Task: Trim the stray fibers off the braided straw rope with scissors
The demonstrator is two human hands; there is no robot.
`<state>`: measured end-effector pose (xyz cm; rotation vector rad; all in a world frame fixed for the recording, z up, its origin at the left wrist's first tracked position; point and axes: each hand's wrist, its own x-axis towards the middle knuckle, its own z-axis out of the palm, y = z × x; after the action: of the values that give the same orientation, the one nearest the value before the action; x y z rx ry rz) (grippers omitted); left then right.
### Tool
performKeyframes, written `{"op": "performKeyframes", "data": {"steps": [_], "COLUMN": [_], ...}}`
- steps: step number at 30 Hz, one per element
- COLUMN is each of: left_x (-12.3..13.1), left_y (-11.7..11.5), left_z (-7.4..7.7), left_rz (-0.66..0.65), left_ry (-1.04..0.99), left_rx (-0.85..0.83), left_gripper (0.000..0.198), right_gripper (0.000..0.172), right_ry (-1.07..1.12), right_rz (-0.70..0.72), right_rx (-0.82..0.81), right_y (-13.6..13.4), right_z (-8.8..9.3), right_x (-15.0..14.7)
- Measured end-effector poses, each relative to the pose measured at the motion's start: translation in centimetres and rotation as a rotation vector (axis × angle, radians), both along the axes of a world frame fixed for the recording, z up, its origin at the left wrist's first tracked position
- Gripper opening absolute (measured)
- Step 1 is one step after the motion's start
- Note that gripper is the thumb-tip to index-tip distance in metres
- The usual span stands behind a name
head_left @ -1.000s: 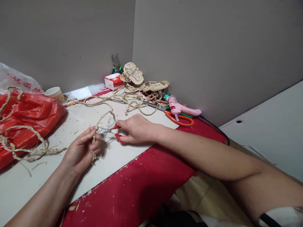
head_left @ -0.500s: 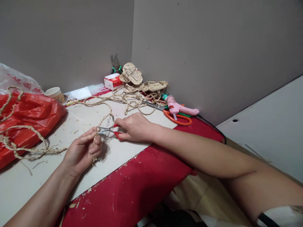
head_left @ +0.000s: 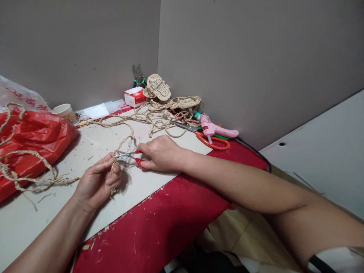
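My left hand (head_left: 99, 178) is closed on a braided straw cord (head_left: 123, 141), pinching it between thumb and fingers. From there the cord runs up and back over the white board; a short end pokes out below the fingers. In my right hand (head_left: 162, 152) are small scissors (head_left: 139, 162) with red handles, the thumb and fingers in the loops. Their blades point left and meet the cord right at my left fingertips. Whether the blades have cut into the cord cannot be made out.
On the left, more cord lies over a red plastic bag (head_left: 36, 132) beside a paper cup (head_left: 65, 112). Toward the corner are a tissue box (head_left: 134, 98), pliers (head_left: 139, 77), woven straw pieces (head_left: 157, 88), a pink glue gun (head_left: 217, 130) and larger orange-handled scissors (head_left: 220, 147).
The scissors' handles have spread slightly apart, and the blades reach a little further left across the cord. My left hand keeps its pinch nearly in place.
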<state>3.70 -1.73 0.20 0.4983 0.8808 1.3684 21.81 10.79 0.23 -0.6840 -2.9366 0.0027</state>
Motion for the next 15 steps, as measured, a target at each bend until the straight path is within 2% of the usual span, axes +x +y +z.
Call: {"op": "performKeyframes", "data": {"steps": [7, 15], "left_x": [-0.27, -0.30], "left_y": [0.18, 0.34], "left_z": [-0.47, -0.60], "left_rz": [-0.020, -0.004], "left_ry": [0.001, 0.043], "left_rx": [0.001, 0.016], "left_gripper": [0.009, 0.013], "right_gripper": [0.047, 0.039], "right_ry": [0.012, 0.011], "right_rz": [-0.021, -0.004], "right_rx": [-0.036, -0.048], "right_y": [-0.07, -0.27], "right_z": [-0.06, 0.07], "right_x": [-0.19, -0.26]}}
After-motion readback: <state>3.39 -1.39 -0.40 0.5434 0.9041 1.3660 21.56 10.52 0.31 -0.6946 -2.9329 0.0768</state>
